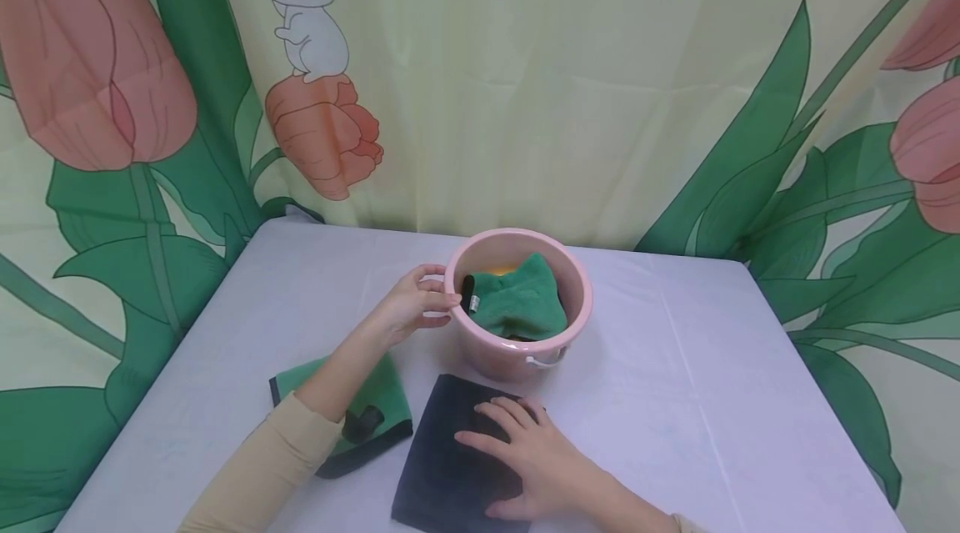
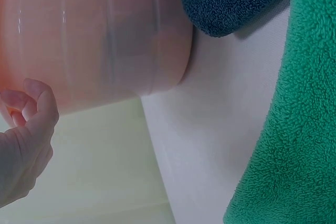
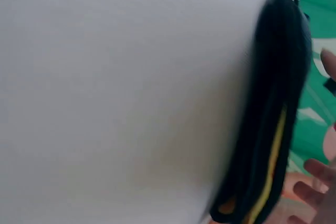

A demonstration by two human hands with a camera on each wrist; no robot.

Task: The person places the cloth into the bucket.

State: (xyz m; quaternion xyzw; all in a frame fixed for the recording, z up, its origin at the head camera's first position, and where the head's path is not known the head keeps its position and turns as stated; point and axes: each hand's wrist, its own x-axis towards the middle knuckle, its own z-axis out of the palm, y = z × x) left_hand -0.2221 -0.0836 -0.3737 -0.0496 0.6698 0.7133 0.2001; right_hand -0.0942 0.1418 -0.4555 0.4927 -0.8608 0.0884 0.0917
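Note:
A pink bucket point(image 1: 502, 362) stands near the back middle of the table with a green cloth point(image 1: 525, 299) bunched inside. My left hand point(image 1: 416, 304) holds the bucket's left rim, with bent fingers against it in the left wrist view. Below that forearm lies a green towel point(image 1: 378, 399) with dark edging, partly covered by the arm. My right hand point(image 1: 528, 450) is spread over a dark folded towel point(image 1: 442, 450) in front of the bucket. From the side, the right wrist view shows the folded towel's layers and a yellow strip; whether the palm touches it is unclear.
A pale cloth covers the table point(image 1: 660, 383). Behind it hangs a printed curtain point(image 1: 510, 99) with tulips and a rabbit. The bucket's white handle point(image 1: 546, 362) hangs at its front right. Something yellow shows inside the bucket behind the green cloth.

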